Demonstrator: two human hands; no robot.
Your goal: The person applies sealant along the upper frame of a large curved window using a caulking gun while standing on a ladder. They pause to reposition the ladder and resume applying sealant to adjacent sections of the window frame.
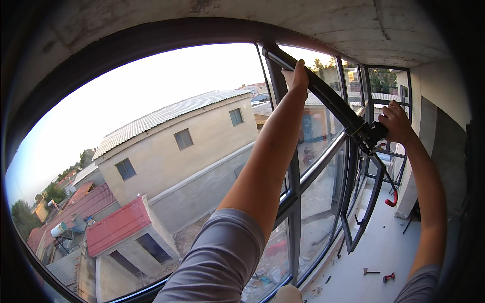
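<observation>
A long dark metal window profile (333,98) slants from the ceiling beside the opening down to the right. My left hand (298,77) is closed around its upper part, with the thumb along the top edge. My right hand (395,123) grips a black block-like piece (375,133) at the profile's lower end; its fingertips are partly hidden. Below that end hangs a thin dark rod with a curved red end (391,198), whose kind I cannot make out. A dark window sash (365,222) stands tilted out from the glazing just beneath.
A large opening at left looks down on a beige building (177,151) and red roofs (118,219). Glazed panels (323,212) run along the right. On the pale floor (348,283) lie a hammer (371,272), a red power tool (388,277) and small debris. A concrete ceiling (328,20) is close overhead.
</observation>
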